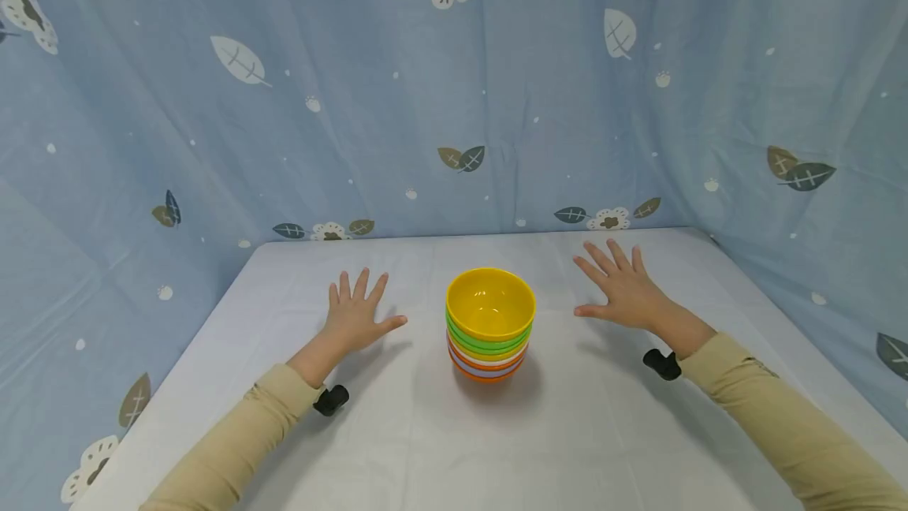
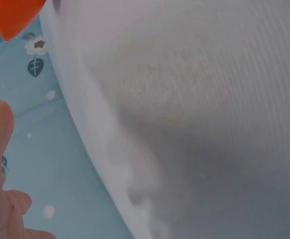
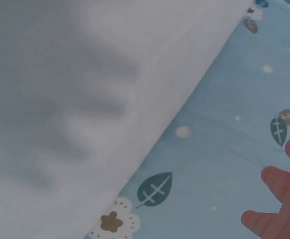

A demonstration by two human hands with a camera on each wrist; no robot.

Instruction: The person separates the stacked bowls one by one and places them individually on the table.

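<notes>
A stack of several nested bowls [image 1: 489, 322] stands upright on the white-covered table, with a yellow one on top and green, yellow, white, orange and lavender rims below. To its left, my left hand [image 1: 356, 320] is spread with straight fingers and holds nothing. My right hand [image 1: 627, 294] is spread likewise on the other side, apart from the stack. In the left wrist view an orange bowl [image 2: 15, 17] shows at the top corner, and the thumb [image 2: 0, 127] at the left edge. Fingertips [image 3: 277, 181] of the right hand appear at the right wrist view's edge.
A white cloth [image 1: 440, 448] covers the table. Blue curtain fabric [image 1: 539, 101] with leaves and flowers hangs behind it and along both sides. Small black devices, one [image 1: 331, 400] at the left wrist and one [image 1: 663, 364] at the right, sit below the sleeves.
</notes>
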